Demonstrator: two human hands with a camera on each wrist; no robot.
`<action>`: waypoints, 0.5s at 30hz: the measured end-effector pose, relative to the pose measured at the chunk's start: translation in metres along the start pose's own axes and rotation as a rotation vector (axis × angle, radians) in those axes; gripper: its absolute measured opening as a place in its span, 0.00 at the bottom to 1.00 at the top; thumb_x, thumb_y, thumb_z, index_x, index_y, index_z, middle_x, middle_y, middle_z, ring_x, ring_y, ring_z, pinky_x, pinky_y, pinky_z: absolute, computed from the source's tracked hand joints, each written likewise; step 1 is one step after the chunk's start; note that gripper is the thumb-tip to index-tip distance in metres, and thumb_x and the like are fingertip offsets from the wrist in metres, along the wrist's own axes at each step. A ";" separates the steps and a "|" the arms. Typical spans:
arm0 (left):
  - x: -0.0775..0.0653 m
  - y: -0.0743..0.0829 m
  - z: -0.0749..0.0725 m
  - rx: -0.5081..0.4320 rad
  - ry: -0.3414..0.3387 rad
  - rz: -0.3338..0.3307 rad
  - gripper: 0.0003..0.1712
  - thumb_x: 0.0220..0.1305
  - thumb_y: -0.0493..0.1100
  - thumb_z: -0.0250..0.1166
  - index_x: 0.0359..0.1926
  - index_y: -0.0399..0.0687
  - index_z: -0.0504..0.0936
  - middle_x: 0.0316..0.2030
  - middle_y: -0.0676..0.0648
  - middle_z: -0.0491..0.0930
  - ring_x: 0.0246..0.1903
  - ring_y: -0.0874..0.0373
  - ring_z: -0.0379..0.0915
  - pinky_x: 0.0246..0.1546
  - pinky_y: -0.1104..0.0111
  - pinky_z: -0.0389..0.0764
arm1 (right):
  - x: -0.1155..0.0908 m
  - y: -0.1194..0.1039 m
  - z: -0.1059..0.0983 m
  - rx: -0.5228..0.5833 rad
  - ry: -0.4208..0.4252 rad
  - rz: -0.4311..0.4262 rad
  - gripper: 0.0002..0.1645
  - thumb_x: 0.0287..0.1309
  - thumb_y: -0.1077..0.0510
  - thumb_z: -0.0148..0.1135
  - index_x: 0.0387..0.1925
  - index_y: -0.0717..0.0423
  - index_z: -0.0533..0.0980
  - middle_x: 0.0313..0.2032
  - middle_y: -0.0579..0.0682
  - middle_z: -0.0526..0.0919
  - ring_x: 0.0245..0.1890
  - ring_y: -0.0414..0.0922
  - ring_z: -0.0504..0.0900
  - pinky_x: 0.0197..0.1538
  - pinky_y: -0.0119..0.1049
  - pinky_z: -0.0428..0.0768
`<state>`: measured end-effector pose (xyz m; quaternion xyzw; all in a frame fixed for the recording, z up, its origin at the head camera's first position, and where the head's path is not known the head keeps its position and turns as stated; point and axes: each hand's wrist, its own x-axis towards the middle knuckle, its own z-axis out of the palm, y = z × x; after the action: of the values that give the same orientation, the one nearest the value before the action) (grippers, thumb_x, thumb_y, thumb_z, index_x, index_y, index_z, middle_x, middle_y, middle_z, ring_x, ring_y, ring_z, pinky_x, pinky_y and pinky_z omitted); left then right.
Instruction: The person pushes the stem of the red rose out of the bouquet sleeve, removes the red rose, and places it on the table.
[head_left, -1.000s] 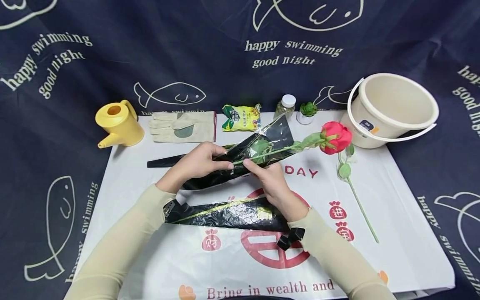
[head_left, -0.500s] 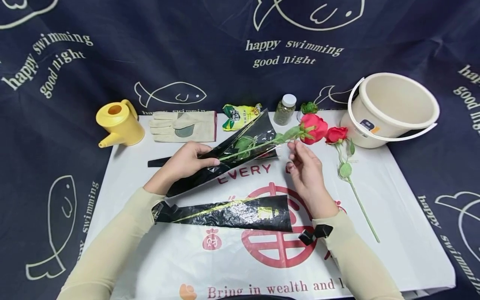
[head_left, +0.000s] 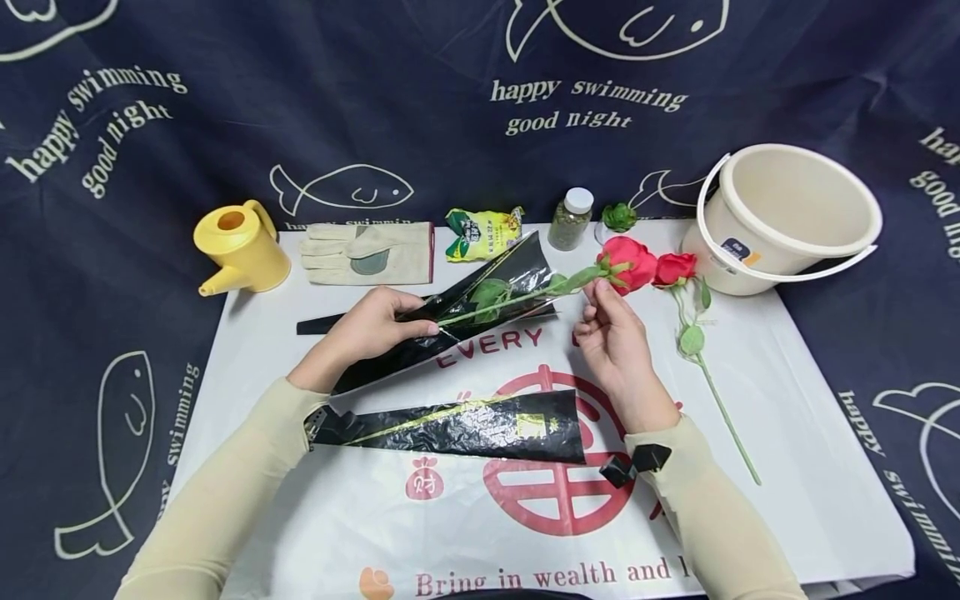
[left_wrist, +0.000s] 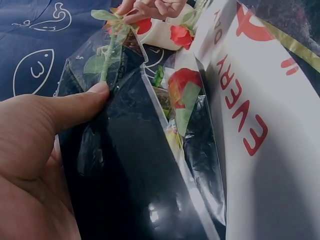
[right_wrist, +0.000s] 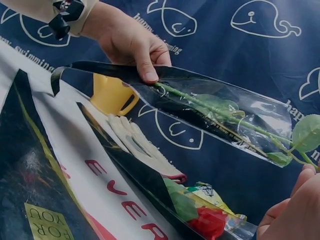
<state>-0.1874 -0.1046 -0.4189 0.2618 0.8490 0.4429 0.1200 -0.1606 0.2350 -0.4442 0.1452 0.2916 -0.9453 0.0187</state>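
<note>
My left hand grips a black flower sleeve with a clear front, its thumb across the green stem inside. From the sleeve's wide mouth a red artificial rose sticks out, tilted up to the right. Just under the bloom, my right hand pinches the rose with its fingertips. The stem's lower end is hidden in the black part. Behind, a second sleeve lies on the table with a red rose in it. A third black sleeve, flat and gold-edged, lies in front.
Another red rose lies at the right, its stem pointing toward the front. Along the back stand a yellow watering can, work gloves, a yellow packet, a white-capped jar, a small potted plant and a beige bucket.
My right hand has left the sleeve and moved right to the rose's neck. The rose has shifted left and down with the sleeve, uncovering the loose rose's bloom.
</note>
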 end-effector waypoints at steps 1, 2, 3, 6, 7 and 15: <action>0.000 0.000 0.000 0.006 -0.007 0.007 0.24 0.58 0.49 0.67 0.16 0.47 0.63 0.15 0.54 0.51 0.15 0.61 0.45 0.19 0.68 0.54 | 0.000 0.000 0.000 -0.010 0.009 0.000 0.08 0.55 0.57 0.66 0.36 0.57 0.79 0.30 0.47 0.82 0.23 0.38 0.72 0.25 0.30 0.64; 0.000 0.000 0.000 0.013 -0.015 0.015 0.22 0.59 0.49 0.67 0.17 0.48 0.66 0.14 0.55 0.53 0.15 0.61 0.47 0.19 0.68 0.56 | 0.000 0.000 0.001 -0.009 0.016 0.004 0.08 0.55 0.58 0.67 0.35 0.57 0.79 0.29 0.48 0.82 0.23 0.38 0.72 0.25 0.30 0.64; 0.000 0.000 0.000 0.027 -0.023 0.026 0.21 0.59 0.49 0.66 0.17 0.49 0.67 0.14 0.55 0.54 0.15 0.62 0.47 0.19 0.68 0.56 | -0.001 0.000 0.001 -0.014 0.026 0.004 0.08 0.55 0.58 0.67 0.34 0.57 0.79 0.28 0.48 0.81 0.23 0.38 0.72 0.25 0.31 0.63; 0.001 -0.001 0.001 0.079 -0.043 0.055 0.17 0.60 0.49 0.66 0.19 0.53 0.72 0.14 0.56 0.58 0.15 0.63 0.50 0.20 0.68 0.59 | -0.003 0.001 0.001 -0.037 0.059 -0.002 0.07 0.54 0.58 0.67 0.34 0.55 0.79 0.26 0.48 0.79 0.22 0.39 0.70 0.25 0.31 0.61; 0.001 0.000 0.002 0.098 -0.048 0.062 0.16 0.60 0.49 0.65 0.19 0.54 0.73 0.14 0.56 0.59 0.15 0.63 0.51 0.20 0.68 0.60 | -0.004 0.002 0.001 -0.043 0.069 -0.006 0.07 0.54 0.58 0.68 0.34 0.55 0.80 0.26 0.48 0.79 0.22 0.39 0.69 0.25 0.31 0.60; 0.002 0.001 0.006 0.181 -0.067 0.086 0.09 0.60 0.50 0.66 0.24 0.57 0.79 0.20 0.59 0.73 0.16 0.64 0.61 0.23 0.67 0.67 | -0.002 -0.001 0.002 -0.162 0.112 -0.082 0.12 0.54 0.58 0.68 0.40 0.60 0.81 0.23 0.47 0.77 0.18 0.37 0.69 0.20 0.30 0.62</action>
<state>-0.1861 -0.0993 -0.4215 0.3224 0.8690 0.3603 0.1050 -0.1589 0.2347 -0.4418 0.1839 0.3731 -0.9090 -0.0246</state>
